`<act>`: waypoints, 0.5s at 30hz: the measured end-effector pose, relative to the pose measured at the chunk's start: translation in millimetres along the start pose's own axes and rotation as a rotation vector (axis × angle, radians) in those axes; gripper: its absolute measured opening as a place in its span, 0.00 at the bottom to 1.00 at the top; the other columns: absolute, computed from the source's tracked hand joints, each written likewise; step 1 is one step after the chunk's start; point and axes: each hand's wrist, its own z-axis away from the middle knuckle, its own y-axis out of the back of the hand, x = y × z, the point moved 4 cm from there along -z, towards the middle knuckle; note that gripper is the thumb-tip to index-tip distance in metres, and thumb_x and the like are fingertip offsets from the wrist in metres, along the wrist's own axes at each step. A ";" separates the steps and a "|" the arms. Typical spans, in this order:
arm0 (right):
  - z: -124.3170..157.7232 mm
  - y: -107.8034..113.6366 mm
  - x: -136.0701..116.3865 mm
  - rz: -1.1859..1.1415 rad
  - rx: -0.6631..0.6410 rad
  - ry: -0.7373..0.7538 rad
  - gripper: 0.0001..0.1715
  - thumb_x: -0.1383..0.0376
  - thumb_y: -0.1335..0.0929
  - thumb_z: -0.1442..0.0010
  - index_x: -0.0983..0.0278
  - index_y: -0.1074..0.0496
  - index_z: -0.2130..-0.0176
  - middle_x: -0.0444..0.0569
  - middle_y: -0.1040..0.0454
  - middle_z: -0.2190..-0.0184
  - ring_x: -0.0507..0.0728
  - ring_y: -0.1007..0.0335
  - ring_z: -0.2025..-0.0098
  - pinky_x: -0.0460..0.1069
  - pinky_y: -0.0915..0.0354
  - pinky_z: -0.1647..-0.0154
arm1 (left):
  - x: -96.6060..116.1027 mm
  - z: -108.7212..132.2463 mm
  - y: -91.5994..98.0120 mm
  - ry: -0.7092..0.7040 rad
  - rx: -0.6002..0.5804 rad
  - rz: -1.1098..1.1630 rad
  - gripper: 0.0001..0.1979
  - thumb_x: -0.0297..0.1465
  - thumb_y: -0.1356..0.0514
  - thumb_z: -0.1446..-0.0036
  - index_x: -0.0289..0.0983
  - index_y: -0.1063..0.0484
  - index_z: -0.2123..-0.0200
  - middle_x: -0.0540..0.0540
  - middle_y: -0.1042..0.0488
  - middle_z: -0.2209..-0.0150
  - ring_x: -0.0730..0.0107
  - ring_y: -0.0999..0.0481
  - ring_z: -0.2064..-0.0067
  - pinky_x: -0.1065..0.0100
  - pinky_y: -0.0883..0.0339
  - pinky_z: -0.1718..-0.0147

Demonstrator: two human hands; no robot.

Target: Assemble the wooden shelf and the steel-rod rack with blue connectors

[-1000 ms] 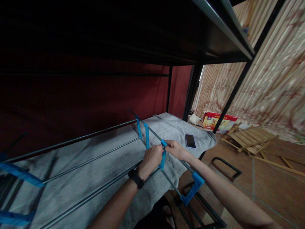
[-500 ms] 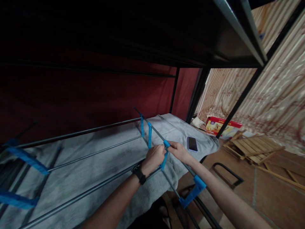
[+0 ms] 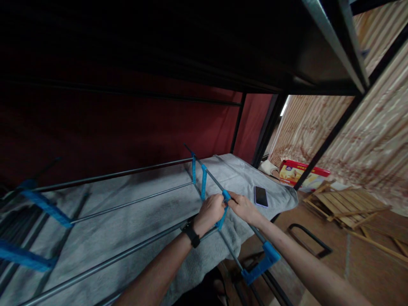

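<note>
A frame of grey metal tubes [image 3: 108,260] and blue plastic connectors [image 3: 204,182] lies across a grey blanket. My left hand [image 3: 209,213], with a black watch [image 3: 191,234] on its wrist, is closed round the end of the long front tube. Beside it, my right hand [image 3: 244,207] has its fingers closed at the blue connector [image 3: 226,195] where the tubes meet; the thumbs and fingertips partly hide the joint. Another blue connector [image 3: 261,263] joins the near ends of the cross tubes, below my right forearm. More blue connectors [image 3: 47,208] are at the left end.
The grey blanket [image 3: 127,238] covers a bunk under a dark upper bunk [image 3: 191,46]. A phone [image 3: 261,196] lies on it, right of my hands. Beyond, on the tiled floor, are folded wooden slats [image 3: 352,199], a red and yellow box [image 3: 302,173] and a black bent tube [image 3: 309,240].
The whole view has shifted slightly, so the scene sits a little further right. Both hands stay at the same joint, with hardly any movement against the frame.
</note>
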 end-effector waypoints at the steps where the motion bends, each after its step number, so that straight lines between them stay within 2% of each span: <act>1: 0.0 -0.1 -0.2 0.012 0.004 -0.006 0.14 0.68 0.42 0.43 0.61 0.29 0.63 0.47 0.24 0.67 0.58 0.29 0.63 0.48 0.40 0.62 | -0.1 0.2 0.0 -0.001 0.002 -0.004 0.08 0.30 0.47 0.38 0.36 0.29 0.63 0.42 0.23 0.61 0.62 0.25 0.56 0.66 0.34 0.59; 5: 0.5 -0.4 -1.3 0.033 0.003 -0.021 0.17 0.67 0.41 0.44 0.61 0.27 0.59 0.48 0.22 0.64 0.59 0.27 0.60 0.49 0.38 0.58 | 1.7 0.8 -0.8 0.004 -0.001 -0.024 0.09 0.29 0.48 0.38 0.36 0.29 0.62 0.41 0.24 0.60 0.62 0.25 0.55 0.65 0.34 0.59; 9: 2.7 -2.3 0.3 -0.097 -0.012 -0.001 0.21 0.62 0.41 0.41 0.62 0.26 0.53 0.49 0.21 0.59 0.61 0.27 0.55 0.53 0.35 0.51 | 15.6 11.2 6.0 -0.037 0.004 -0.085 0.11 0.28 0.50 0.36 0.34 0.29 0.59 0.40 0.25 0.58 0.60 0.26 0.52 0.63 0.34 0.53; 12: 1.4 -3.3 9.5 -0.188 -0.001 -0.039 0.26 0.53 0.39 0.40 0.64 0.25 0.53 0.52 0.20 0.59 0.65 0.27 0.52 0.58 0.36 0.46 | 28.7 36.5 29.5 -0.071 0.053 -0.182 0.10 0.31 0.45 0.38 0.34 0.29 0.57 0.38 0.26 0.55 0.56 0.28 0.49 0.58 0.37 0.48; 15: -5.3 -5.8 23.7 -0.294 -0.013 -0.131 0.29 0.48 0.38 0.42 0.65 0.23 0.55 0.55 0.20 0.59 0.67 0.26 0.52 0.60 0.34 0.46 | 29.7 87.0 71.5 -0.005 0.195 -0.216 0.15 0.37 0.44 0.38 0.38 0.30 0.51 0.40 0.27 0.50 0.55 0.30 0.47 0.56 0.39 0.45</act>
